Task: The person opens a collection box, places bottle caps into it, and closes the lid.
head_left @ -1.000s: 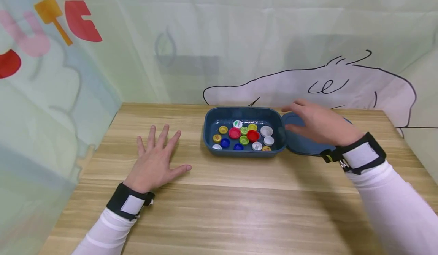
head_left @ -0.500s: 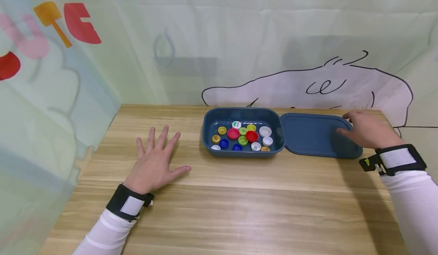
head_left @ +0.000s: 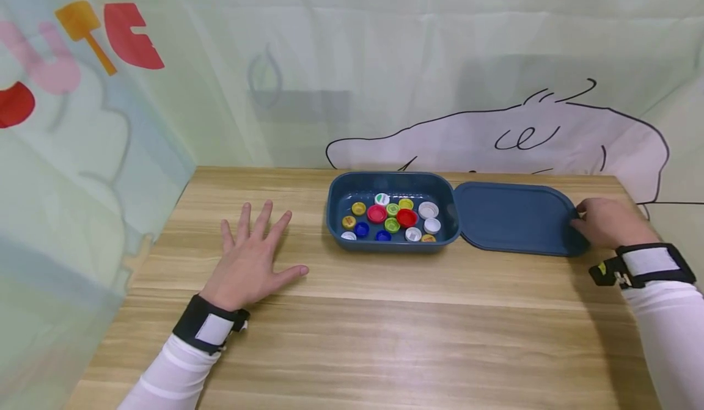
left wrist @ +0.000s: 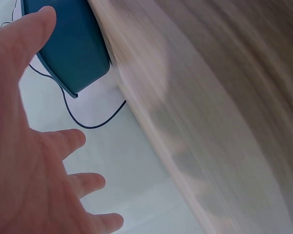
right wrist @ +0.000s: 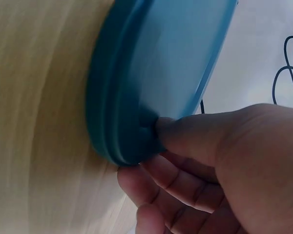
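Observation:
At the right end of the blue lid (head_left: 517, 217), my right hand (head_left: 616, 222) pinches the edge. Its thumb (right wrist: 185, 139) lies over the lid's top and the fingers curl at the rim, as the right wrist view shows. The lid lies flat, its left end close against a blue box (head_left: 393, 246). Inside the box are several bottle caps, among them a red cap (head_left: 407, 218), a pink-red cap (head_left: 376, 214), a white cap (head_left: 428, 210) and a blue cap (head_left: 361, 230). My left hand (head_left: 247, 269), fingers spread, is over the table left of the box and holds nothing.
The wooden table (head_left: 374, 336) carries the box and lid near its back edge. Behind it hangs a pale printed cloth (head_left: 385, 62), which also covers the left side. Both wrists wear black straps.
My right hand has moved right, from above the lid's left part to its right end, and come down to pinch the rim. The left hand has stayed in place.

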### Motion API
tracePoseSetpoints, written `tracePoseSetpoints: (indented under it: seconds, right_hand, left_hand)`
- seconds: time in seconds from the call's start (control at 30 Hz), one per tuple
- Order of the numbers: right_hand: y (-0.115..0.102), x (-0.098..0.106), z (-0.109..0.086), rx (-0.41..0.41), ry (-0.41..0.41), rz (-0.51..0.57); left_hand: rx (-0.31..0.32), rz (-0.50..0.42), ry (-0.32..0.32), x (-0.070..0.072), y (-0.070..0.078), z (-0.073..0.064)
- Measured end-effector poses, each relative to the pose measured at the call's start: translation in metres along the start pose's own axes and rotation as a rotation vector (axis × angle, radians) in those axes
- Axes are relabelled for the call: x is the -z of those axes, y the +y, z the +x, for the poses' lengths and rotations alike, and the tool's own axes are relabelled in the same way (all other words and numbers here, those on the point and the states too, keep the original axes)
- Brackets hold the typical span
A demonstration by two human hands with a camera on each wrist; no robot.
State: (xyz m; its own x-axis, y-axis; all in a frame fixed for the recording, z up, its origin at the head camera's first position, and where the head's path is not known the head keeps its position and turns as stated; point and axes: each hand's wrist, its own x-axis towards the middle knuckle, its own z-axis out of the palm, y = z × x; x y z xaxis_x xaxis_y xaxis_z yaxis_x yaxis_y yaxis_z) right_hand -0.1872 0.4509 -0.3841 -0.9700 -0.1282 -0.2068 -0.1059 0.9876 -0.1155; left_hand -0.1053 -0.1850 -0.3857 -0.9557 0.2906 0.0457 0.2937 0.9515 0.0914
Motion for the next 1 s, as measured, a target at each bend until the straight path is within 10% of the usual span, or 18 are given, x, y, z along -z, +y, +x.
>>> tracePoseSetpoints:
  seconds: [0.5,1.0]
  right_hand:
    - [-0.004,-0.006,-0.043,0.066,-0.017,-0.03]
    - [-0.076,-0.019,-0.079,0.173,-0.03,0.029]
  left_hand:
    - [-0.005,-0.001,0.0,0.003,0.002,-0.001]
    - [-0.014,-0.038,-0.002,0.006,0.0,-0.006]
